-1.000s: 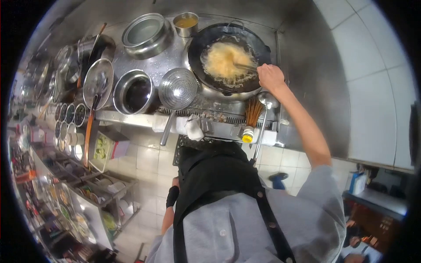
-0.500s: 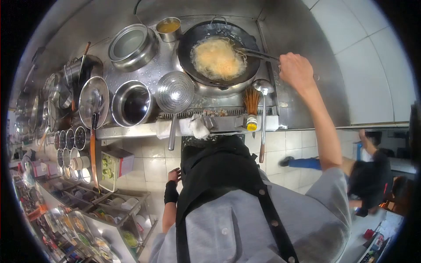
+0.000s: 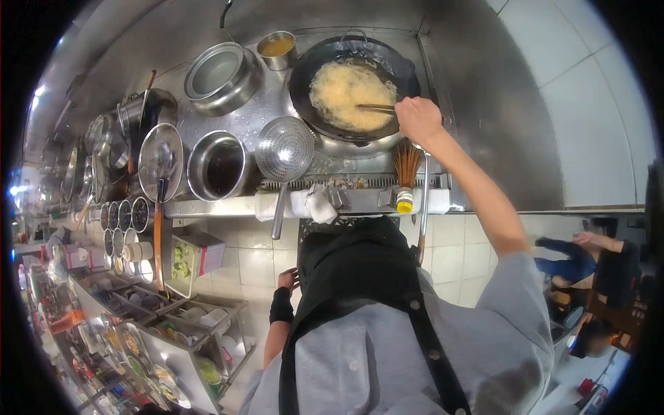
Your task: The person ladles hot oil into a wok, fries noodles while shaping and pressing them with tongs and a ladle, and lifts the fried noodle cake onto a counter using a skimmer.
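Observation:
My right hand (image 3: 419, 119) is closed round a pair of dark chopsticks (image 3: 377, 108), whose tips lie in the pale yellow frothy food (image 3: 344, 88) in the black wok (image 3: 408, 69). Beside the wok's lower left edge rests a perforated skimmer (image 3: 284, 148). Below my right hand are a bamboo brush (image 3: 407, 164) and a long-handled ladle (image 3: 423, 207), its bowl mostly hidden. My left hand (image 3: 289, 278) hangs low beside the black apron (image 3: 353, 266), fingers apart, holding nothing, with a black band on the wrist.
Left of the wok stand a small metal pot of yellow liquid (image 3: 277, 47), a lidless pot (image 3: 216, 72) and a pot of dark liquid (image 3: 218, 166). A strainer (image 3: 161, 160) and ingredient racks (image 3: 173, 311) are further left. Other people (image 3: 612, 266) are at the right.
My right hand has moved back in towards the wok, bringing the chopsticks over the food's middle. The people at the right have shifted. My left hand still hangs low.

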`<action>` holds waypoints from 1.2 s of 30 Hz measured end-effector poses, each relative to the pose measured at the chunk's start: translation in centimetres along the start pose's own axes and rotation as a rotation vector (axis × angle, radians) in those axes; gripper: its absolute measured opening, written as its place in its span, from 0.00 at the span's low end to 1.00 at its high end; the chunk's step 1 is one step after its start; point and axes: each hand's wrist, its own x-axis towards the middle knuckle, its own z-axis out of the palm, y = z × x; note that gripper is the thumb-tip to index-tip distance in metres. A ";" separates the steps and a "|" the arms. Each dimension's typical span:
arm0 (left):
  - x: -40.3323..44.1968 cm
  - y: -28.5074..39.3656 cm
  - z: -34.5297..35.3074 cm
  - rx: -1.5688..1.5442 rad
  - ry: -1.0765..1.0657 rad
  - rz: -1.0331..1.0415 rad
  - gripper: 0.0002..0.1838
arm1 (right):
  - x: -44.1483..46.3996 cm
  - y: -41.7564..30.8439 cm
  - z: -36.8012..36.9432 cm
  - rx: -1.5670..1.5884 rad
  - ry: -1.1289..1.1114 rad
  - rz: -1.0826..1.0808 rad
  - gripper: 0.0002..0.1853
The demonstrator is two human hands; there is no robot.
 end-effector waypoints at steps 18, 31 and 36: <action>-5.3 -7.6 8.6 0.029 0.109 0.007 0.18 | 3.0 4.0 -2.0 -0.013 0.148 0.020 0.07; -0.5 -5.9 6.9 0.031 0.025 0.161 0.21 | -4.7 8.0 -8.6 0.094 -0.074 0.234 0.13; 0.3 -4.5 6.6 -0.227 0.068 0.018 0.22 | -5.5 8.0 -5.2 0.195 0.099 0.278 0.14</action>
